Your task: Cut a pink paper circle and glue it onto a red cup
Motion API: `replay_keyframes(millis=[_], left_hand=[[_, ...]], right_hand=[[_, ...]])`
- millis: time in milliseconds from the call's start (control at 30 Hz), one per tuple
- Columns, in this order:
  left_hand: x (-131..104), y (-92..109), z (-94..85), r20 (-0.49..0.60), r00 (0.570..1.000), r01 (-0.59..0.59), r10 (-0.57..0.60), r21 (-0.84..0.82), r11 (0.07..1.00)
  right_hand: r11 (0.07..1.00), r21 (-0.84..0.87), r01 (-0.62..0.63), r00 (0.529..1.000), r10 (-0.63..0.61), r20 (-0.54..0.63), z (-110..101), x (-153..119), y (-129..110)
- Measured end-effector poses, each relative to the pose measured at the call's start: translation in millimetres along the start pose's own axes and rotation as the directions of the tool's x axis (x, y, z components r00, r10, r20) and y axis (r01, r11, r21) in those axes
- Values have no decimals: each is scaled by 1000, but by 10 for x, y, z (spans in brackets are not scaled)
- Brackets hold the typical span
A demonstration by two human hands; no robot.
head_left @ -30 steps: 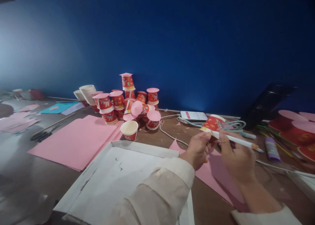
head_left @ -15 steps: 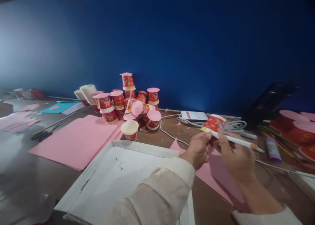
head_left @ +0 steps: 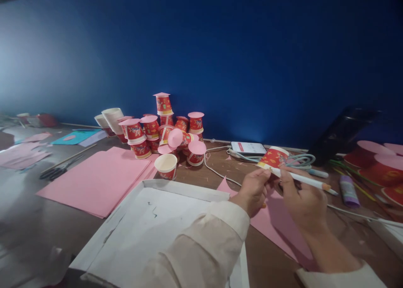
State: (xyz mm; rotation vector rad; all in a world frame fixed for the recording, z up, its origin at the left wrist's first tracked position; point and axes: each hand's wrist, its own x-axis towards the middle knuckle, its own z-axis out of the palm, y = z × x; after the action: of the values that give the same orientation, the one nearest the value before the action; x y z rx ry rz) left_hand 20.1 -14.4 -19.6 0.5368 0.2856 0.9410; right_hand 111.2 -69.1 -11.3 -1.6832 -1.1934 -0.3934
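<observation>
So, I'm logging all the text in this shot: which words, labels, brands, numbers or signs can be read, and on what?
None can be read with certainty.
Phone: screen text too small.
Purple tube: label too blurred.
Red cup nearest the phone: print too small.
White tray: dark squiggles, no clear letters.

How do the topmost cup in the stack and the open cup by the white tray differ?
The topmost cup is upside down; the open cup stands mouth up. The topmost cup bears a pink disc, the open cup none. Both have red, patterned sides.
</observation>
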Motion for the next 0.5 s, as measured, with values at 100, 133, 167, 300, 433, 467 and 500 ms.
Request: replay_keyframes(millis=[100, 133, 167, 300, 433, 467, 500], left_hand=[[0, -5, -10, -2, 1000, 0, 0, -11, 1000], [-1, -6, -10, -7, 1000, 3, -3, -11, 1000], [-1, -7, -10, -12, 1000, 6, -6, -10, 1000], [14, -16, -8, -29, 1000, 9, -9, 1, 1000], [28, -23, -12, -31, 999, 8, -8, 12, 1000], [26, -23, -12, -31, 1000, 5, -5, 13, 1000], [22, -21, -11, -29, 1000, 0, 0, 10, 1000]], right_hand=[[1000, -2, 13, 1000, -13, -13, 1, 9, 5], [1000, -4, 14, 1000, -14, -12, 3, 12, 10], [1000, -7, 15, 1000, -15, -11, 6, 14, 15], [1000, 13, 5, 1000, -5, -13, 11, 16, 19], [1000, 7, -6, 1000, 6, -9, 7, 10, 20], [1000, 3, -3, 1000, 3, -10, 6, 11, 25], [1000, -2, 0, 1000, 0, -9, 5, 12, 30]])
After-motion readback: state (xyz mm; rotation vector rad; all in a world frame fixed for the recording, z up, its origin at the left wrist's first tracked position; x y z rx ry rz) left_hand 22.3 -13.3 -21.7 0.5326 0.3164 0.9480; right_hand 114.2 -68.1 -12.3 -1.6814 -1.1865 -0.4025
